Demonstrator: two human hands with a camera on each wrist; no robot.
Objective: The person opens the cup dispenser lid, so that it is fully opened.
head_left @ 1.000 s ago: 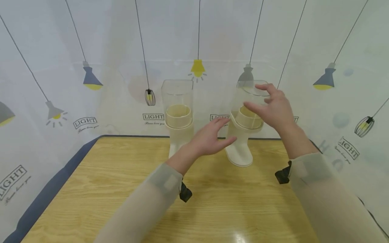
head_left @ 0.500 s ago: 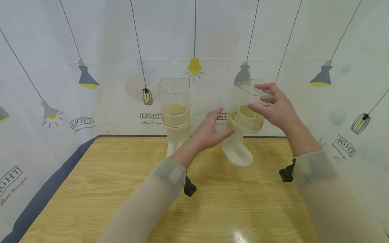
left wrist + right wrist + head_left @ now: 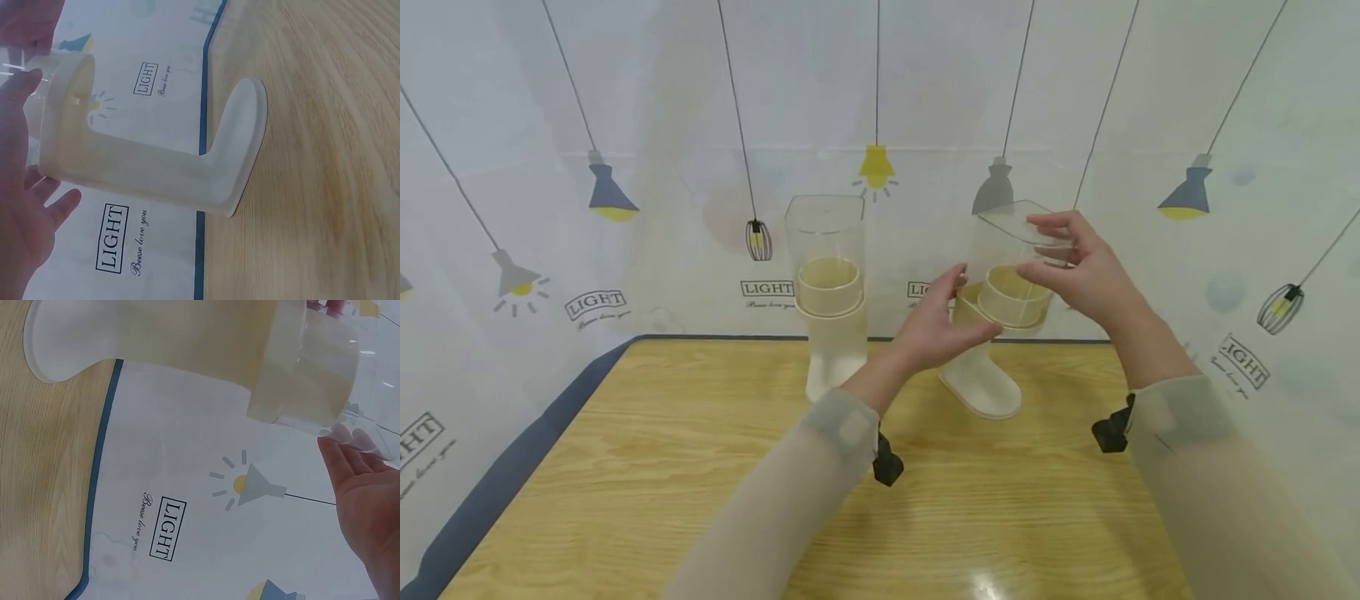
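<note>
The clear jar (image 3: 996,250) is seated on the cream stand (image 3: 981,387), whose foot appears to be borne by the bench (image 3: 700,458); from this the two parts are judged to be joined. Above the stand, the jar's side is gripped by the right hand (image 3: 1088,268), with thumb and fingers curved round it. At the top of the stand, the thumb and fingers of the left hand (image 3: 943,325) are spread to either side; whether it is pressed by them cannot be told. An early stage of handling is judged: no part is seen detached, and what is left cannot be read from these views. To the left of the stand, a second stand (image 3: 837,350) is topped by a second jar (image 3: 825,237), held by neither hand. No writing can be made out on stand or jar. On the sheet (image 3: 677,167) behind the stand, boxed labels (image 3: 767,288) reading "LIGHT" are printed to both sides of it, with script (image 3: 140,242) beneath, read as "Beese love you".
</note>
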